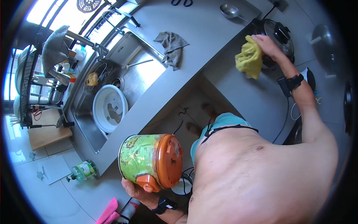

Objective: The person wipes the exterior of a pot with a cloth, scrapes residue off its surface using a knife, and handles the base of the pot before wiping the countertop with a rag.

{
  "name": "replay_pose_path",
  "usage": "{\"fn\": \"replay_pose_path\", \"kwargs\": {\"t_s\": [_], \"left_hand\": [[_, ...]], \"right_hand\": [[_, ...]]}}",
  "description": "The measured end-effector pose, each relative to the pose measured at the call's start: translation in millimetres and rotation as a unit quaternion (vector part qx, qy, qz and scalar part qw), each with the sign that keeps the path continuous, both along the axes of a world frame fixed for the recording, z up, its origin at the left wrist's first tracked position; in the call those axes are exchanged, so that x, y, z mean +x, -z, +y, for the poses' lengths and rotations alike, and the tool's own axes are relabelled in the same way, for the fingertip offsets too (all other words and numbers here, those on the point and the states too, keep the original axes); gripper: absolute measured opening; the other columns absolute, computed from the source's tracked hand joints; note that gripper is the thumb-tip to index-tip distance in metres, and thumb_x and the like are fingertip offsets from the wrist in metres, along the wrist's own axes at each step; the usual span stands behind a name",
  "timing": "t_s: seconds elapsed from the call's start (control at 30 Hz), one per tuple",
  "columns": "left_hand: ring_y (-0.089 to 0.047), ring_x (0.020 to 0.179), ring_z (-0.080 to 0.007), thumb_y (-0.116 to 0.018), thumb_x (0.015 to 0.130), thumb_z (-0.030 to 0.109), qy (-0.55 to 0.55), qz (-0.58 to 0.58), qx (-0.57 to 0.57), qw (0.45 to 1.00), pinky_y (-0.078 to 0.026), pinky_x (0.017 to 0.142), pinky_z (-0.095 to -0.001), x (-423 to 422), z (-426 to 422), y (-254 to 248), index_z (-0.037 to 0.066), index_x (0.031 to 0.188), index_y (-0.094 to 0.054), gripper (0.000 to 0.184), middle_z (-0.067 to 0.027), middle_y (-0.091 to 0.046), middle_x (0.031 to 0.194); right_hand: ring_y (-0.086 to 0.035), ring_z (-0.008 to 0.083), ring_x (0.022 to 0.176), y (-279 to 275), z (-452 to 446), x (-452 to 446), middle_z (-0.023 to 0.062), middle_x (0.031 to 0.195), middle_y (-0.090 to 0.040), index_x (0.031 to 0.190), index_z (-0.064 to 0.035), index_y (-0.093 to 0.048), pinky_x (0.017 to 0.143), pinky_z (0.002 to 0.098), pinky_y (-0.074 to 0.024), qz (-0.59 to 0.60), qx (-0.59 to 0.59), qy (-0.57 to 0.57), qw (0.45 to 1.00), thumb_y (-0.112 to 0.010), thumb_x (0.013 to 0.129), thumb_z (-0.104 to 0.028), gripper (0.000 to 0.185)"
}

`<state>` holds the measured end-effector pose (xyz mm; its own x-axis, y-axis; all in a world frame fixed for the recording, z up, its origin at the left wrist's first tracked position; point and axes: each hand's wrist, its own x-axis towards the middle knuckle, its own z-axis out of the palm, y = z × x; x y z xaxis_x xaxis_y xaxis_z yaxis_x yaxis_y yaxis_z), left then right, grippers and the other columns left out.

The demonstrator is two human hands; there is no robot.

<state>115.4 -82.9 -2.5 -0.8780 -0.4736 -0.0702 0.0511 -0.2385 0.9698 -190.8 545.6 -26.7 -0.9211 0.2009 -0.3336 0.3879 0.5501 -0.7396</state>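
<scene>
1. Green-and-orange canister [143, 158]: held near the edge of the counter [149, 95].
2. Left hand [137, 190]: clasped on canister's side.
3. Right hand [266, 45]: well apart from left, gripping yellow cloth [248, 59] beside lidded pot [281, 33].
4. White basin [97, 115]: sits inside sink [138, 72].

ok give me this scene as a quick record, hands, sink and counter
left hand: holding green and orange container
right hand: gripping yellow cloth, near lidded pot
sink: white basin inside
counter: grey cloth near sink edge; metal ladle farther along
</scene>
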Motion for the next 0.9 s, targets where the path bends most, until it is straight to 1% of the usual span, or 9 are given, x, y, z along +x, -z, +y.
{"fn": "replay_pose_path", "kwargs": {"t_s": [0.1, 0.13, 0.2, 0.3, 0.37, 0.47, 0.5, 0.63, 0.9], "left_hand": [[-0.060, 0.114, -0.0243, -0.042, 0.107, 0.036, 0.000, 0.020, 0.030, 0.999, -0.047, 0.100, -0.0398, -11, 12, -7, -0.001, 0.129, -0.058, 0.046, -0.0125, -0.062, 0.124], [-0.060, 0.114, -0.0243, -0.042, 0.107, 0.037, 0.002, 0.023, 0.022, 0.999, -0.047, 0.099, -0.0395, -14, 14, -8, -0.001, 0.129, -0.058, 0.046, -0.0122, -0.061, 0.125], [-0.059, 0.114, -0.0239, -0.043, 0.106, 0.038, 0.076, 0.035, 0.023, 0.996, -0.047, 0.099, -0.0396, -22, 4, -3, 0.000, 0.128, -0.057, 0.047, -0.0119, -0.061, 0.124], [-0.058, 0.113, -0.0232, -0.046, 0.103, 0.041, 0.082, 0.033, -0.016, 0.996, -0.045, 0.099, -0.0396, -39, 14, 0, 0.001, 0.126, -0.057, 0.048, -0.0112, -0.061, 0.121], [-0.064, 0.088, -0.0223, -0.063, 0.093, 0.042, -0.020, 0.027, -0.014, 0.999, -0.051, 0.081, -0.0368, -57, 44, -8, -0.006, 0.107, -0.064, 0.050, -0.0138, -0.068, 0.098], [-0.065, 0.086, -0.0208, -0.066, 0.090, 0.044, 0.051, 0.017, -0.003, 0.999, -0.052, 0.080, -0.0345, -69, 54, -6, -0.008, 0.105, -0.066, 0.055, -0.0143, -0.069, 0.097], [-0.067, 0.086, -0.0207, -0.068, 0.088, 0.045, 0.052, 0.000, -0.014, 0.999, -0.053, 0.080, -0.0340, -61, 43, 6, -0.010, 0.105, -0.067, 0.058, -0.0144, -0.071, 0.097], [-0.066, 0.096, -0.0221, -0.062, 0.091, 0.036, 0.130, 0.009, -0.049, 0.990, -0.053, 0.085, -0.0345, -31, 12, 44, -0.008, 0.112, -0.064, 0.049, -0.0143, -0.069, 0.106], [-0.068, 0.090, -0.0173, -0.068, 0.092, 0.033, 0.195, -0.058, -0.021, 0.979, -0.052, 0.083, -0.0306, -31, 25, 19, -0.010, 0.108, -0.069, 0.045, -0.0113, -0.073, 0.103]], "right_hand": [[-0.069, 0.0203, 0.090, 7, -59, 26, 0.0081, 0.102, -0.069, 0.122, 0.0005, -0.063, 0.082, 0.0332, -0.0561, 0.294, 0.245, -0.095, 0.919, -0.054, 0.104, -0.042, 0.047], [-0.070, 0.0208, 0.095, 1, -89, 36, 0.0104, 0.106, -0.071, 0.122, -0.0008, -0.064, 0.083, 0.0350, -0.0569, 0.148, -0.009, -0.118, 0.982, -0.055, 0.104, -0.040, 0.044], [-0.070, 0.0229, 0.103, 13, -141, 44, 0.0146, 0.117, -0.071, 0.126, -0.0046, -0.065, 0.090, 0.0373, -0.0563, -0.120, -0.310, -0.205, 0.921, -0.053, 0.106, -0.038, 0.041], [-0.063, 0.0223, 0.117, 20, -235, 59, 0.0150, 0.125, -0.068, 0.132, 0.0004, -0.060, 0.101, 0.0346, -0.0487, -0.023, -0.228, -0.474, 0.850, -0.052, 0.105, -0.047, 0.055], [-0.061, 0.0238, 0.118, 20, -277, 63, 0.0154, 0.125, -0.067, 0.128, 0.0014, -0.062, 0.104, 0.0354, -0.0461, -0.028, -0.254, -0.517, 0.817, -0.049, 0.101, -0.062, 0.070], [-0.062, 0.0242, 0.117, 37, -311, 60, 0.0134, 0.123, -0.066, 0.130, 0.0013, -0.060, 0.102, 0.0376, -0.0473, -0.293, -0.456, -0.480, 0.689, -0.048, 0.100, -0.065, 0.074], [-0.064, 0.0249, 0.114, 51, -318, 58, 0.0145, 0.123, -0.064, 0.135, 0.0020, -0.054, 0.094, 0.0390, -0.0542, -0.215, -0.402, -0.581, 0.674, -0.055, 0.096, -0.066, 0.079], [-0.056, 0.0342, 0.125, -4, -317, 66, 0.0213, 0.131, -0.059, 0.144, 0.0049, -0.042, 0.106, 0.0412, -0.0456, -0.340, -0.409, -0.514, 0.673, -0.068, 0.085, -0.070, 0.099], [-0.059, 0.0344, 0.122, -19, -329, 75, 0.0253, 0.129, -0.061, 0.144, 0.0084, -0.041, 0.104, 0.0408, -0.0467, -0.169, -0.258, -0.573, 0.759, -0.076, 0.078, -0.063, 0.104]]}}
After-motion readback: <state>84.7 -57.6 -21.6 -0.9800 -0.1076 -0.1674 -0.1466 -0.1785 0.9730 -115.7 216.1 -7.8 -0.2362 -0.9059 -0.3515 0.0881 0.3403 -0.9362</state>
